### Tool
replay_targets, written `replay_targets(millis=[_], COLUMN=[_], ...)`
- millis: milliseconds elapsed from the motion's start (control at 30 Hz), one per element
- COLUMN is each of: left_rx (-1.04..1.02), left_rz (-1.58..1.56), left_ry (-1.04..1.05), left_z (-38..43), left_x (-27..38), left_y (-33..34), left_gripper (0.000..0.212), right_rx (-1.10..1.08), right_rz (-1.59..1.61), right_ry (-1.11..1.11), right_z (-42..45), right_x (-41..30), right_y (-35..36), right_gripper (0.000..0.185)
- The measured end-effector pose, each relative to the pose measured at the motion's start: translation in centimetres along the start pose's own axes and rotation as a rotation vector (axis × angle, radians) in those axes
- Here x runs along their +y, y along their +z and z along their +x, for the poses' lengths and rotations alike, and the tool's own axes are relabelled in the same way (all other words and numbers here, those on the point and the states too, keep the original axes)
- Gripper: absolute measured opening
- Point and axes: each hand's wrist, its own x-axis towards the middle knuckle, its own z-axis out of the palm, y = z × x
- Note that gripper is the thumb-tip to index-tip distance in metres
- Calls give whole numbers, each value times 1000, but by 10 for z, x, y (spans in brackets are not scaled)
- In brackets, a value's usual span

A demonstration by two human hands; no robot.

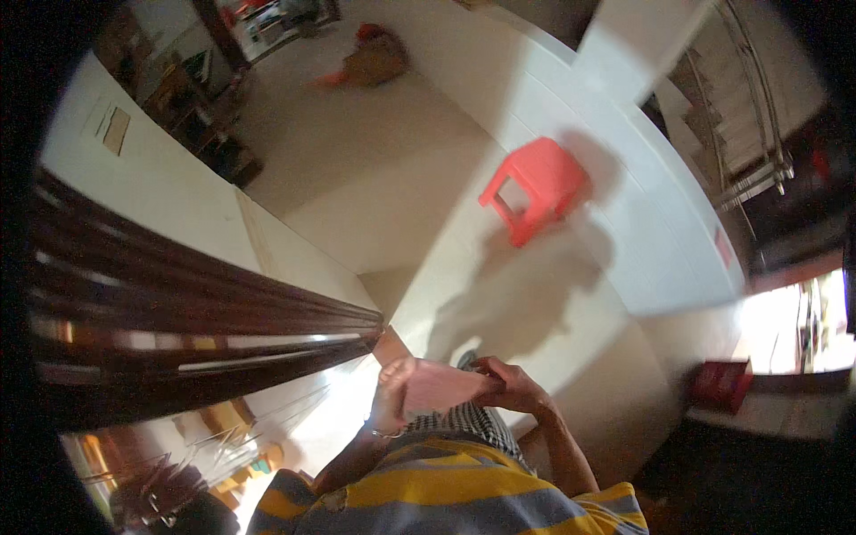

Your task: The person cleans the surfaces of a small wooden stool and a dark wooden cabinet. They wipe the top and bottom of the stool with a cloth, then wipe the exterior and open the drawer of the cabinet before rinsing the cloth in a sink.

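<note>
A flat pink piece (438,386), apparently cloth, spans the space between my hands in front of my waist; blur hides its exact material. My left hand (394,388) grips its left edge, with a thin bracelet on the wrist. At its right end my right hand (511,386) has the fingers closed around a darker, bunched part. Below the hands are checked trousers (461,421) and a yellow and grey striped shirt (441,481).
Ahead, a red plastic stool (538,184) stands on the pale floor against a low white wall (642,221). A dark wooden door frame (221,301) is close on my left. Farther off lies a brown sack-like bundle (378,60). A red box (721,384) is at the right.
</note>
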Motion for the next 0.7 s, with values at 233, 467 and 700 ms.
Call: replay_targets(millis=[233,467,700], left_rx=[-18,-19,-24], left_rz=[-296,194,-48], left_ry=[61,184,183], left_z=[101,226,301], left_x=[63,107,134], left_y=[8,4,-30], left_gripper=[38,41,46], right_rx=[60,425,284], right_rz=[322,1065,334], right_ry=[-102,67,-87], right_z=[163,288,418], right_x=[53,43,-9], right_y=[-88,-151,-193], right_gripper=[27,24,14])
